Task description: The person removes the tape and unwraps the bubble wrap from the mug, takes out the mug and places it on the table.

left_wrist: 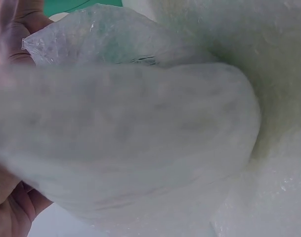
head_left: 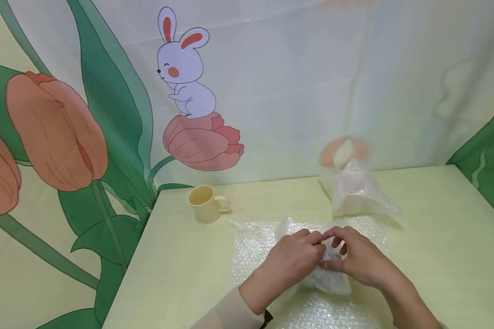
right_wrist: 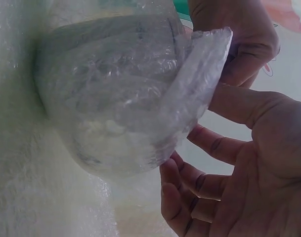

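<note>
Over the bubble-wrap sheet (head_left: 251,242), a wrapped bundle (head_left: 333,281) is held at its top by the left hand (head_left: 290,258), whose grip is narrow, its fingers curled on the gathered plastic. By the right hand (head_left: 364,258) a looser, wider arch is made, with fingertips at the wrap; whether anything is pinched there cannot be told. If the left grip were slackened, the springy plastic might be let loose; by a hard tug it could be torn, or the rounded bundle tipped. What is inside cannot be made out. Farther out, a mug (head_left: 206,208) is set near the sheet's far left corner and a second wrapped bundle (head_left: 354,192) behind the right hand, so reach is narrowed there. More room is left toward the right side of the counter (head_left: 448,228), whose back edge is met by the printed backdrop (head_left: 280,91)
</note>
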A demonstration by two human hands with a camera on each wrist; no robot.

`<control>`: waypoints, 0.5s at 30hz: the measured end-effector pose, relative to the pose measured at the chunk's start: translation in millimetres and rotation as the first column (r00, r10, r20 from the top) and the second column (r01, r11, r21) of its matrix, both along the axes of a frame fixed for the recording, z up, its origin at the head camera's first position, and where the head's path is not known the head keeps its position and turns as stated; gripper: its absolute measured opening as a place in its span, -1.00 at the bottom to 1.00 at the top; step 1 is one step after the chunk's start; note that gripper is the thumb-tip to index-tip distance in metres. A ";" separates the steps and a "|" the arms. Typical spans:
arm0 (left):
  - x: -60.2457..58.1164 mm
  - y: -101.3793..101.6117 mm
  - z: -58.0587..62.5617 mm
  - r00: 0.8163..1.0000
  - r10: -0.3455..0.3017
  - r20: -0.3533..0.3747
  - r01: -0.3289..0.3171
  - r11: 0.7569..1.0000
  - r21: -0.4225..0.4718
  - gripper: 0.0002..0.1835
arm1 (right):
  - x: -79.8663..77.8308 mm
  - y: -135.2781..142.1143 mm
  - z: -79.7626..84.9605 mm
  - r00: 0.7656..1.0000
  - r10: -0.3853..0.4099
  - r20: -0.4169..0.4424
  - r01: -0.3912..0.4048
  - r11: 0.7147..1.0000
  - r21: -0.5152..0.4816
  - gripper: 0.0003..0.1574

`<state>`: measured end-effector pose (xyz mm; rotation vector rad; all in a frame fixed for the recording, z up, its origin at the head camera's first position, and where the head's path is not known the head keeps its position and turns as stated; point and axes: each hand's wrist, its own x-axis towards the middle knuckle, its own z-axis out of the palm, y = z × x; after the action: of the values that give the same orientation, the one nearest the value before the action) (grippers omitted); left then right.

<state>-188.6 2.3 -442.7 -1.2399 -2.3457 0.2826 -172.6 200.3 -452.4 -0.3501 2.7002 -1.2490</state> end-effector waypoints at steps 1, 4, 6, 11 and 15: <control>0.1 0.0 0.2 1.000 0.004 0.002 -0.004 1.000 -0.011 -0.94 | 0.5 -0.4 0.7 1.000 -0.003 0.003 0.003 1.000 0.008 -0.31; 0.6 0.3 1.1 1.000 0.012 0.012 -0.011 1.000 -0.028 -0.94 | 1.6 -1.3 2.4 1.000 -0.008 0.014 0.007 0.999 0.034 -0.29; 1.0 0.9 1.8 1.000 0.016 0.016 -0.015 0.999 -0.031 -0.94 | 2.3 -1.4 3.3 1.000 -0.010 0.025 0.009 0.999 0.044 -0.28; 1.0 2.5 2.1 0.999 0.024 0.025 -0.024 0.999 -0.021 -0.91 | 3.1 -1.3 5.0 0.999 -0.002 0.037 0.000 0.999 0.045 -0.28; 0.4 4.3 0.9 0.999 0.031 0.034 -0.032 0.999 0.007 -0.85 | 2.8 -0.7 6.2 1.000 0.007 0.024 -0.008 0.999 0.045 -0.29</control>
<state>-188.2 6.6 -441.8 -1.2140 -2.3950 0.2642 -169.7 199.6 -446.2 -0.3376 2.6998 -1.1806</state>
